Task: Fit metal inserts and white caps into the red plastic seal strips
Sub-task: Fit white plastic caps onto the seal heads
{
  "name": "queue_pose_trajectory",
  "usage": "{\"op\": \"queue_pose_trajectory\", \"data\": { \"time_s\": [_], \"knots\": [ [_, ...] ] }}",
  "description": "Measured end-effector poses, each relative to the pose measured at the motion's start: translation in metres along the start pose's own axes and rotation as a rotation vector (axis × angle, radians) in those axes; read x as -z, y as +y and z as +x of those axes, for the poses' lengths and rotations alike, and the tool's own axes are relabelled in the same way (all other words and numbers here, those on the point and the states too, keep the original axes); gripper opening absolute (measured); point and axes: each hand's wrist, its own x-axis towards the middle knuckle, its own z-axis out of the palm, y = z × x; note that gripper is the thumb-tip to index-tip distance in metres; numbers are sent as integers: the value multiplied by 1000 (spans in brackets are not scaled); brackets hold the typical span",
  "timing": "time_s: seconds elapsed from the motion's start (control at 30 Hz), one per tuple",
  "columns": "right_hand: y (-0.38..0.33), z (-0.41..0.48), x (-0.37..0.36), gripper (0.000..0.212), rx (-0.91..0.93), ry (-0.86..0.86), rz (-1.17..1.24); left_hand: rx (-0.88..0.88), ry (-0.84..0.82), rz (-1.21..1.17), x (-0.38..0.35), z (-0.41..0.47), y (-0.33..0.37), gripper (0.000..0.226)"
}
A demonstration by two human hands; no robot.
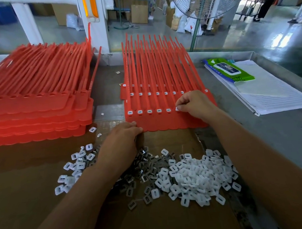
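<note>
My right hand (197,104) pinched a white cap (177,108) at slot 6 in the front row of the red strip sheet (165,121). The next slots, I judged, lay rightward, nearest that hand. My left hand (123,141) curled at the sheet's near edge, hold unclear.

We note grey metal bench (248,119), raised rim; brown cardboard sheet (24,182) over near part; two stacks of red seal strips (35,107) behind; white caps (195,180), metal inserts (147,162) heaped on cardboard; lined paper (277,94) at right, green wipes pack (229,70) on top
</note>
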Motion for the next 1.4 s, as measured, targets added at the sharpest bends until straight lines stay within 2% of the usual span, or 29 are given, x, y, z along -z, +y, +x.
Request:
{"op": "queue_pose_trajectory", "data": {
  "time_s": [0.23, 0.37, 0.53, 0.7, 0.8, 0.97, 1.1, 1.2, 1.4],
  "knots": [
    [-3, 3, -1, 6, -14, -18, -82, -4, 2, 7, 0, -1, 0, 41],
    [-5, 4, -1, 21, -51, -16, -74, -2, 6, 15, 1, -2, 2, 41],
    [-10, 6, -1, 27, -173, 12, -1, 0, -1, 14, 2, -2, 3, 41],
    [-16, 10, 2, 14, -230, -17, -5, -12, 2, -2, 2, -2, 3, 40],
    [-16, 10, 1, 20, -242, -3, -15, -12, 2, -4, 2, -2, 2, 40],
    [-9, 9, -1, 28, -197, 37, -10, -9, 4, -7, 2, -2, 2, 39],
    [-2, 5, -6, 26, -138, 98, -6, -10, 11, -4, 2, -1, 2, 38],
    [0, -1, -6, 16, -82, 112, -26, -8, 12, 0, 1, -1, 3, 38],
    [-9, -30, 13, 3, 10, 6, 20, 11, 6, 3, 1, 0, 3, 40]
  ]
}}
